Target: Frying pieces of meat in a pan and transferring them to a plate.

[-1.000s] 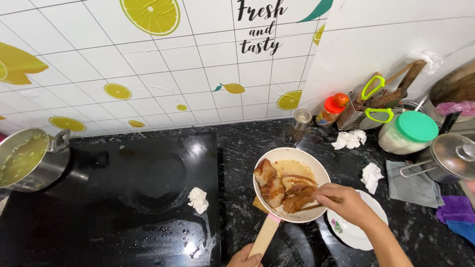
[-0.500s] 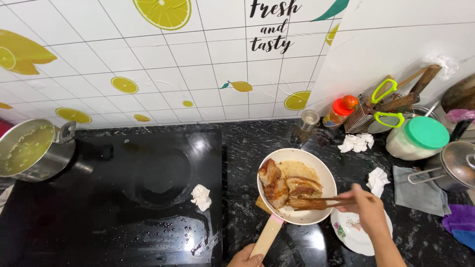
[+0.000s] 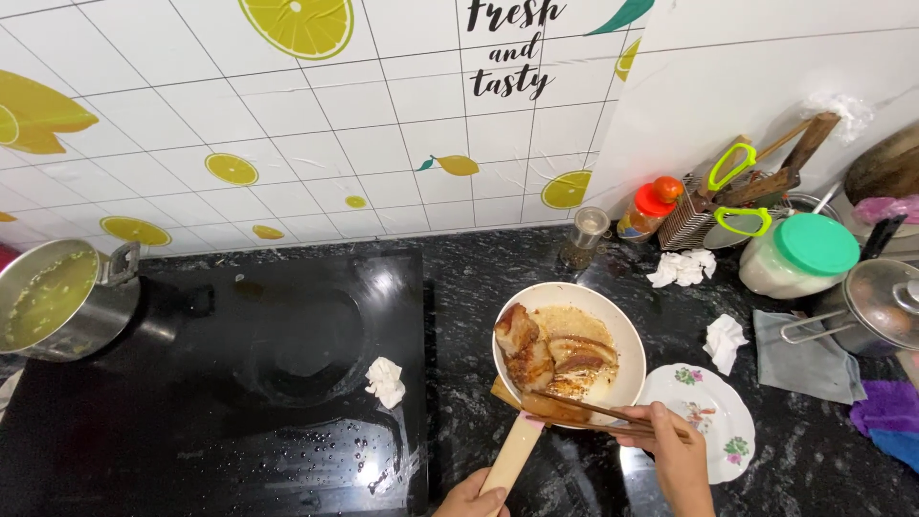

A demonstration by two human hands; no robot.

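A white frying pan (image 3: pixel 613 325) holding several browned meat pieces (image 3: pixel 538 356) is lifted over the dark stone counter. My left hand (image 3: pixel 469 498) grips its wooden handle (image 3: pixel 511 455) at the bottom edge of the view. My right hand (image 3: pixel 675 455) holds wooden chopsticks (image 3: pixel 593 412) whose tips reach into the pan's near side, touching the meat. A small floral plate (image 3: pixel 713 421) lies just right of the pan, partly under my right hand.
A black induction hob (image 3: pixel 239 383) with a crumpled tissue (image 3: pixel 386 381) fills the left. A steel pot of broth (image 3: pixel 53 297) sits at far left. Jars, a utensil rack, a lidded pot (image 3: pixel 876 311) and cloths crowd the right.
The pan has stayed in place. My right hand with the chopsticks has drawn back toward the pan's near rim and the plate. The view has tilted slightly.
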